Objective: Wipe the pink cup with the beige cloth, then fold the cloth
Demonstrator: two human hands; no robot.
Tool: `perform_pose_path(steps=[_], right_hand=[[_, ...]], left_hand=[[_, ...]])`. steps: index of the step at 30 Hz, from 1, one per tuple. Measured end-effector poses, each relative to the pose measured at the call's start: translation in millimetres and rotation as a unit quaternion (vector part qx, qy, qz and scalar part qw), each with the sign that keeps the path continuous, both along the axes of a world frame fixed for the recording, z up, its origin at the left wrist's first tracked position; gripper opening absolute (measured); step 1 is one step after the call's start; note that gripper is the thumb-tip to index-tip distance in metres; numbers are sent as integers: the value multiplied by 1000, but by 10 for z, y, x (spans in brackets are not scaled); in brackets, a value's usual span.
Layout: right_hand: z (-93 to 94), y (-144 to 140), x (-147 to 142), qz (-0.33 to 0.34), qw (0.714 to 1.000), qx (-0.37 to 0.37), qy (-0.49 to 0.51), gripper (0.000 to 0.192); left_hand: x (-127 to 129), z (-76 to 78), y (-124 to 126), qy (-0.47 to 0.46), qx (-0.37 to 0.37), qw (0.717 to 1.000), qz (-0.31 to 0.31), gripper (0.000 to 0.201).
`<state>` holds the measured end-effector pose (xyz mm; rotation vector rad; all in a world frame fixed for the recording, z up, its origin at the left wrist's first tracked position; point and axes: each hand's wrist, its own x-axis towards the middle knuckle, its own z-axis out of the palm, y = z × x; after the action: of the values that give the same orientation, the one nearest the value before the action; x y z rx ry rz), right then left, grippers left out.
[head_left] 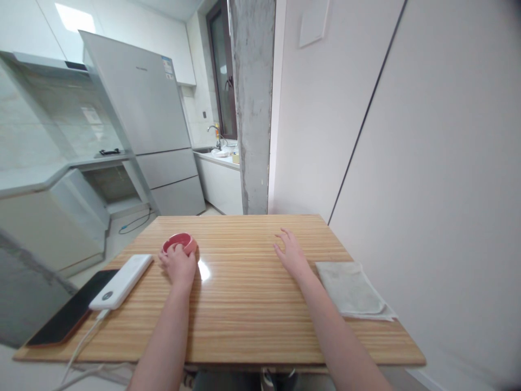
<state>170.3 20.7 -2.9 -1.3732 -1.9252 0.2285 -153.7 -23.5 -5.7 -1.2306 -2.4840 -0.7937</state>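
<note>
At the left of the wooden table (240,315), my left hand (179,265) grips the near side of a round pinkish-red ashtray (189,244). Its fingers curl over the rim and hide part of the bowl. The ashtray rests upright on the tabletop. My right hand (290,254) holds nothing; its fingers are spread, a little above or on the table's right half. Nearest to that hand is a folded grey cloth (350,288), lying to the right of the forearm.
A white power bank (122,282) with a cable (83,339) plugged in lies by a black flat slab (77,309) at the left edge. Beyond the table stand a fridge (142,103), a concrete pillar (254,108) and a sink counter (217,182). A white wall (439,179) borders the right.
</note>
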Motion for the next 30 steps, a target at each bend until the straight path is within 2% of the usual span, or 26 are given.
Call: perform_pose_path(steps=[2, 4, 6, 8, 10, 12, 14, 16, 17, 19, 21, 22, 25, 30], right_hand=[[14, -140, 214, -127, 988, -76, -41, 35], [-32, -342, 526, -262, 950, -152, -83, 38], [-121, -560, 862, -344, 913, -184, -121, 40], [-203, -737, 1119, -382, 886, -218, -148, 42], [-237, -838, 1207, -387, 874, -242, -165, 44], [-215, -868, 1079, -351, 885, -252, -176, 44], [-168, -862, 750, -256, 918, -247, -175, 40], [-129, -857, 298, -143, 953, -223, -148, 38], [-117, -861, 65, -97, 964, -210, -129, 38], [-106, -876, -340, 6, 979, -187, -78, 36], [-90, -880, -586, 95, 980, -169, -33, 36], [-75, -868, -639, 110, 980, -163, -25, 38], [4, -760, -570, 84, 982, -163, -50, 42], [105, -456, -231, 38, 974, -198, -103, 39]], left_hand=[[38, 10, -10, -24, 1, 1000, 15, 38], [88, 28, -14, -35, 26, 999, 22, 39], [160, 71, -18, -26, 77, 996, 21, 43], [269, 140, -29, -2, 141, 990, -20, 46], [434, 217, -61, 7, 189, 973, -131, 40], [666, 273, -125, -11, 196, 939, -283, 30], [949, 281, -223, -38, 156, 892, -422, 22], [1225, 227, -341, -53, 101, 860, -497, 23], [1335, 178, -399, -56, 76, 860, -501, 27], [1454, 52, -505, -61, 4, 883, -465, 35], [1407, -77, -600, -56, -87, 913, -393, 43], [1325, -130, -645, -44, -130, 923, -360, 45], [917, -213, -776, 29, -199, 931, -304, 48], [178, -177, -901, 64, -228, 957, -170, 52]])
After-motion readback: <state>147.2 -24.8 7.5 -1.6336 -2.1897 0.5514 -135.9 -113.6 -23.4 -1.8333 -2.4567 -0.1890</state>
